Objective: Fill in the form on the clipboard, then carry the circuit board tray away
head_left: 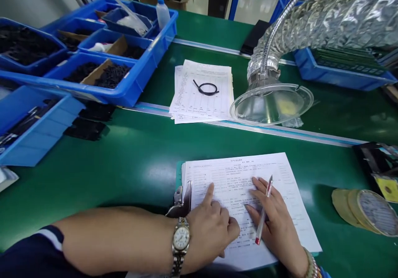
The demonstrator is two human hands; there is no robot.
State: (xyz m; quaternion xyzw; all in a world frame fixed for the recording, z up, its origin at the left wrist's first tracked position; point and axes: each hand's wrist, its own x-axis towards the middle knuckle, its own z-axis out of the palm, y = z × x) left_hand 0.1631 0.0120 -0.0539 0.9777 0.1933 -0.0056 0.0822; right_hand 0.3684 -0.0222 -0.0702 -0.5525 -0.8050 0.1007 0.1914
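My left hand [209,228], with a watch [181,237] on its wrist, rests on a printed sheet [242,182]. Its index finger is stretched out onto the text, the other fingers are partly curled, and it holds nothing. On the right half of the sheet, my right hand [275,220] has a pen [264,209] between its fingers, red end down and pointed end up. Its fingertips touch the paper. Several sheets lie on a teal clipboard [178,174], whose metal clip [183,201] is at the left edge.
Blue bins [149,66] of black parts fill the upper left. A second paper stack [202,108] carries a coiled black tube [207,92]. A foil duct with a clear hood [270,106] hangs at upper right. Tape rolls [360,209] stand at right; a tray of green boards [336,79] sits behind.
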